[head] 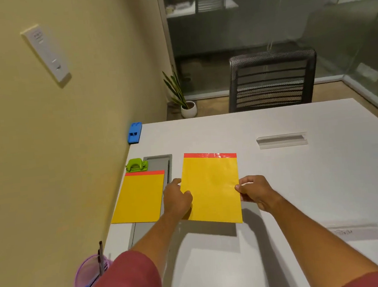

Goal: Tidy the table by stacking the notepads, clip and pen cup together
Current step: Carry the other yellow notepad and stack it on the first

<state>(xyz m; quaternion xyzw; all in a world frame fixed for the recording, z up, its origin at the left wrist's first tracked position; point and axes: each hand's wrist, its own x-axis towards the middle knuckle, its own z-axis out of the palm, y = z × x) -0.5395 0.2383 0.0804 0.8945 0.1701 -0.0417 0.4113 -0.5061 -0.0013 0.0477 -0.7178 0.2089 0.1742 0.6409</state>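
Observation:
I hold a large yellow notepad with a red top strip (212, 187) above the white table (301, 179), its shadow falling on the table below. My left hand (177, 199) grips its left edge and my right hand (254, 191) pinches its right edge. A second, smaller yellow notepad (140, 196) lies flat near the table's left edge. A green clip (137, 165) sits just beyond that pad. The purple pen cup (89, 273) stands at the near left corner with a dark pen in it, partly hidden by my left sleeve.
A blue object (134, 132) lies at the table's far left corner against the wall. A grey cable slot (160, 162) is set in the table by the green clip. Two clear strips (282, 140) (353, 232) lie on the right. A mesh chair (271, 80) stands behind the table.

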